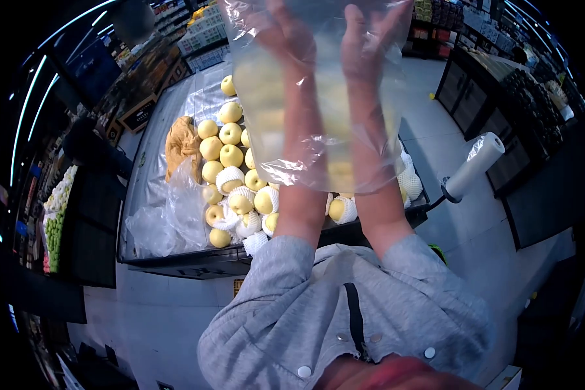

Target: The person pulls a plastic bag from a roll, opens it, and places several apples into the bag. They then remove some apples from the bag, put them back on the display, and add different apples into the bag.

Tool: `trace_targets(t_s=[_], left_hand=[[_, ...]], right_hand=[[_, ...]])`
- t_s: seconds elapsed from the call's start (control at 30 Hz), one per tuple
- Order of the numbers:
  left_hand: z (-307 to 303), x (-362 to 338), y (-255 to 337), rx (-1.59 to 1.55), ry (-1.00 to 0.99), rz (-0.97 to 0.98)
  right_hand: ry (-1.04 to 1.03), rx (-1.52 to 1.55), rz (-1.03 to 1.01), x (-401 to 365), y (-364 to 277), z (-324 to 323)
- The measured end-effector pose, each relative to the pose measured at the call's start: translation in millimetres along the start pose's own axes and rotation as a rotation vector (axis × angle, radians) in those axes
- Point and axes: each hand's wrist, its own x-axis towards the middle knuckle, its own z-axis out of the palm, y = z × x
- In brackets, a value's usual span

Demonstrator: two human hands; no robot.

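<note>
The fingertips of both hands are cut off by the upper frame edge, and both hands are blurred behind the clear thin plastic bag [318, 104] raised in front of the camera. The right hand [369, 40] shows fingers extended almost straight, laid against the film. The left hand [285, 36] appears partly curled; whether it pinches the film cannot be determined. The bag hangs over the right half of the dark-rimmed produce bin [175, 265], hiding part of the round yellow pears [231, 155]. A white bag roll [476, 166] stands beyond the bin's right corner.
</note>
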Motion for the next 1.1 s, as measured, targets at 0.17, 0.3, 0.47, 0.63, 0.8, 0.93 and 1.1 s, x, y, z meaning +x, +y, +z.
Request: trace_targets(t_s=[0.17, 0.3, 0.47, 0.63, 0.8, 0.93, 1.1], left_hand=[[-19, -9, 18, 0.203, -0.117, -0.036], [-42, -9, 14, 0.494, -0.533, -0.483], [-45, -47, -65, 0.380, -0.383, -0.341], [-61, -97, -92, 0.932, -0.680, -0.400], [-128, -207, -162, 0.929, -1.032, -0.256], [-172, -261, -135, 0.979, -1.360, -0.352], [-220, -308, 12, 0.918, -1.193, -0.349]], right_hand=[[0.012, -0.280, -0.045, -4, 39, -25], [-0.020, -0.363, 0.031, -17, 86, -38], [-0.104, -0.320, 0.274, -46, 116, -33], [-0.292, -0.544, 0.536, -128, 148, -50], [-0.522, -0.547, 0.637, -228, 153, -90], [-0.736, -0.487, 0.652, -311, 125, -136], [-1.000, -0.520, 0.526, -310, 23, -195]])
